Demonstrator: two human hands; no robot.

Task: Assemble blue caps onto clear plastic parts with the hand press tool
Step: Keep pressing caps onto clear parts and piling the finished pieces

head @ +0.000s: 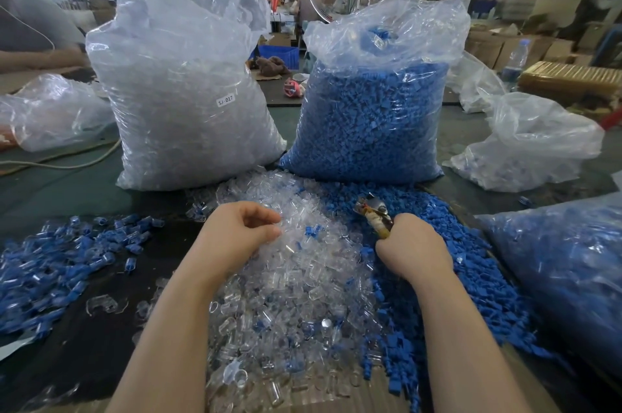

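Note:
A heap of clear plastic parts (pixel 296 278) lies in front of me, with a heap of loose blue caps (pixel 471 271) on its right. My left hand (pixel 235 234) hovers over the clear heap with fingers curled; whether it pinches a clear part I cannot tell. My right hand (pixel 410 247) grips the taped handles of the hand press tool (pixel 373 214), whose metal jaws point up and left over the edge of the blue caps. Finished pieces, clear parts with blue caps (pixel 60 264), are spread on the dark table at the left.
Two tall bags stand behind the heaps: clear parts (pixel 188 103) at left, blue caps (pixel 373 116) at right. A bag of blue pieces (pixel 565 274) lies at the right edge, and crumpled bags (pixel 525 150) lie beyond. A cord (pixel 67 162) runs across the table at the left.

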